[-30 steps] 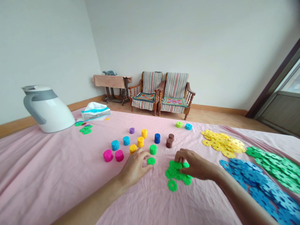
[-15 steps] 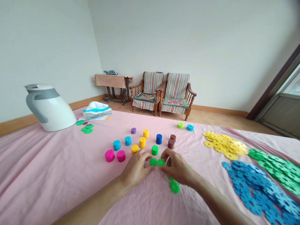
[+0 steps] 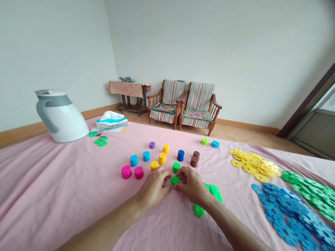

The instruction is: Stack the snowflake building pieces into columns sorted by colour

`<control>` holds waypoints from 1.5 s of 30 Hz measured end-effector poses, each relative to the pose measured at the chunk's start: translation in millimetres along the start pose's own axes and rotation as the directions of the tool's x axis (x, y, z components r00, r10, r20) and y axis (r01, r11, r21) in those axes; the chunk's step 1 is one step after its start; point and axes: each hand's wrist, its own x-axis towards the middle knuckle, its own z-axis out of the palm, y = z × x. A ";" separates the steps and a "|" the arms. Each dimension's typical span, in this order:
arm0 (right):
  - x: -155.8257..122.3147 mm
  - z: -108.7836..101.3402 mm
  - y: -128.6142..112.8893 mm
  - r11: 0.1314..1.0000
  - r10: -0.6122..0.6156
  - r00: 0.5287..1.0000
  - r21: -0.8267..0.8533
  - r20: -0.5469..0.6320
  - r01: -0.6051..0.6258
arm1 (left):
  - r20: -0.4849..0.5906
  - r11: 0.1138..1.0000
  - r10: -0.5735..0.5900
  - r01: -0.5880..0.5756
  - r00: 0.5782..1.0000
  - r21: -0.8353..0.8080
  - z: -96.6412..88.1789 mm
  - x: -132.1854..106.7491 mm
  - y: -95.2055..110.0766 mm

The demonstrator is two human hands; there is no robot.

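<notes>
Between my two hands is a green notched plastic disc (image 3: 175,180), held low over the pink cloth. My left hand (image 3: 155,183) pinches it from the left with thumb and curled fingers. From the right, my right hand (image 3: 193,184) closes on it the same way. Whether more than one disc is in the pinch cannot be made out. Just beyond the fingers stands a short stack of green discs (image 3: 176,167). Several loose green discs (image 3: 215,192) lie beside my right wrist, partly hidden by the forearm, and another green disc (image 3: 199,210) rests nearer to me.
Around the hands stand small stacks: pink (image 3: 126,172), light blue (image 3: 134,160), yellow (image 3: 162,158), dark blue (image 3: 180,155), brown (image 3: 194,161). To the right spread piles of yellow (image 3: 253,165), blue (image 3: 285,212) and green discs (image 3: 311,190). A jug (image 3: 65,118) and tissue pack (image 3: 112,122) stand left.
Two green discs showed side by side between my hands; now the hands are closer together and only one disc face shows. The whole view has shifted slightly.
</notes>
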 end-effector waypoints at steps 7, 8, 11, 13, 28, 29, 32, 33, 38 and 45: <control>-2.1 0.7 -0.5 0.999 -0.013 1.000 0.050 -0.007 0.013 | 0.009 1.000 -0.013 0.013 1.000 -0.006 -0.9 -0.3 1.0; -1.7 -2.5 -0.7 0.998 -0.014 1.000 0.065 -0.007 0.014 | 0.011 1.000 -0.015 0.015 1.000 -0.006 -1.0 -0.3 1.1; 0.1 -22.2 1.1 0.996 -0.027 1.000 0.086 -0.005 0.027 | 0.022 1.000 -0.014 0.014 1.000 -0.015 -1.6 -0.7 2.3; -0.2 -41.5 4.5 0.999 -0.025 0.999 0.032 0.046 0.023 | 0.028 0.999 -0.016 0.017 0.999 -0.030 -2.1 -0.9 3.4; -13.9 -82.6 5.1 0.959 -0.066 0.879 -0.212 0.473 0.187 | 0.025 1.000 0.012 -0.012 1.000 -0.019 0.2 1.7 3.1; -13.8 -82.5 5.3 0.959 -0.073 0.880 -0.208 0.470 0.191 | 0.028 1.000 0.013 -0.013 1.000 -0.012 0.5 1.9 2.8; -14.0 -81.5 5.9 0.956 -0.091 0.885 -0.207 0.457 0.206 | 0.029 1.000 0.016 -0.016 0.999 0.002 0.7 2.3 2.6; -14.0 -80.8 5.8 0.954 -0.101 0.887 -0.210 0.451 0.215 | 0.026 1.000 0.016 -0.016 1.000 0.003 0.6 2.3 2.8; -13.4 -75.8 3.2 0.932 -0.156 0.886 -0.231 0.436 0.278 | 0.027 1.000 0.019 -0.019 0.999 0.011 -1.1 1.8 5.0; -9.9 -74.2 1.0 0.928 -0.176 0.929 -0.261 0.326 0.267 | 0.022 0.999 0.033 -0.033 0.999 -0.020 -2.5 0.6 6.3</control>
